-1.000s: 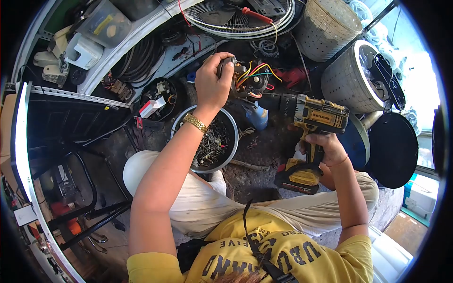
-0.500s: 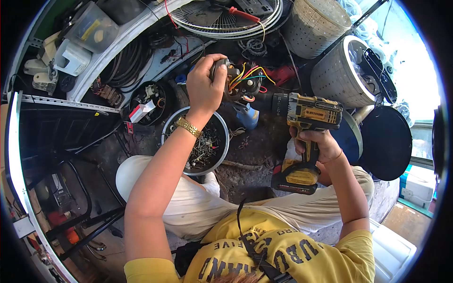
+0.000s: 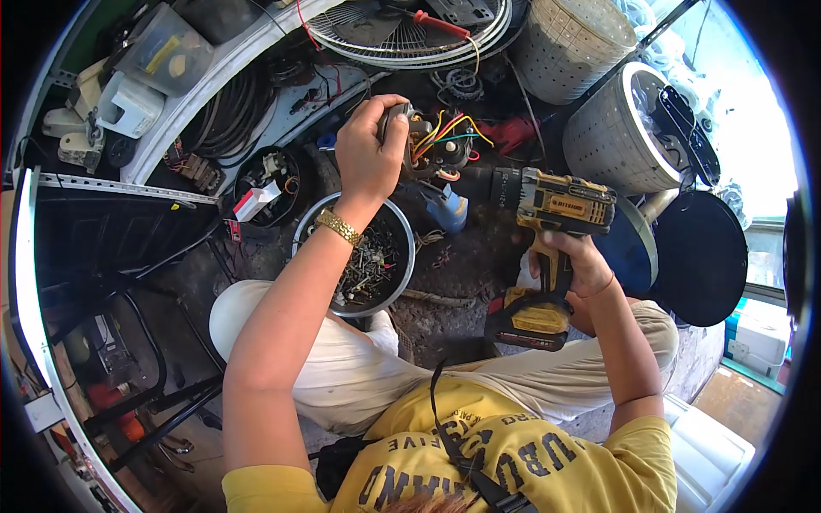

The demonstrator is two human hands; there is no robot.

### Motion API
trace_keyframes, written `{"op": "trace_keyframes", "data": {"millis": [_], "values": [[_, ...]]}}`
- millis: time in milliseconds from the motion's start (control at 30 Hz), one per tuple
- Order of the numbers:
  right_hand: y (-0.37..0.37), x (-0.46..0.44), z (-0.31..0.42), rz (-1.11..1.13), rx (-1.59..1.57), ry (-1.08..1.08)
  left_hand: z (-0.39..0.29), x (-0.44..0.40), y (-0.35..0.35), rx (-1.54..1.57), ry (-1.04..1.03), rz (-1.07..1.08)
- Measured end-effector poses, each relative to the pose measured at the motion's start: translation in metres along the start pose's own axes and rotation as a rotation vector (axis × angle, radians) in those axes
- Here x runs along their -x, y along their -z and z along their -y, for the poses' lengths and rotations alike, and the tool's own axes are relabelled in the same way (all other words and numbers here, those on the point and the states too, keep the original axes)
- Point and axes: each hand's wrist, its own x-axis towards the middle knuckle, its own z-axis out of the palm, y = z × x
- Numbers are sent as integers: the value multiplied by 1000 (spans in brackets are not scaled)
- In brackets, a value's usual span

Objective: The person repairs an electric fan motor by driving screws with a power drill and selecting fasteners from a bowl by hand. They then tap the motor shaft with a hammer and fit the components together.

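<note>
My left hand (image 3: pixel 369 156), with a gold watch band at its wrist, is closed around the left side of an electric motor (image 3: pixel 440 147). Yellow, red, green and other coloured wires loop out of the motor's top. A yellow and black cordless drill (image 3: pixel 564 208) is gripped by its handle in my right hand (image 3: pixel 583 261). Its chuck (image 3: pixel 505 186) points left at the motor's lower side; whether the bit touches it, I cannot tell. Below my left wrist stands a metal bowl (image 3: pixel 410 248) full of small screws and bits.
A blue piece (image 3: pixel 448 209) lies on the floor under the motor. Fan grilles (image 3: pixel 410 56) and two perforated buckets (image 3: pixel 573 51) stand at the back. A black bowl of parts (image 3: pixel 295 184) sits at the left, near a black chair frame (image 3: pixel 162 342). A round black disc (image 3: pixel 699 259) is at the right.
The drill and my right hand have shifted slightly left, closer to the motor. My left hand and the motor have moved only a little.
</note>
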Motion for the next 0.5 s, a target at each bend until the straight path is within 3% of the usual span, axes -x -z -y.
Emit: {"op": "trace_keyframes", "data": {"millis": [133,367,500], "values": [[-4,0,-3,-90,29,47,-2,1,0,1,18,5],[3,-2,-2,-45,109,41,-2,2,-3,8,7,-2],[3,-1,-4,-57,-2,-13,-3,0,-3,-25,-30,-12]]}}
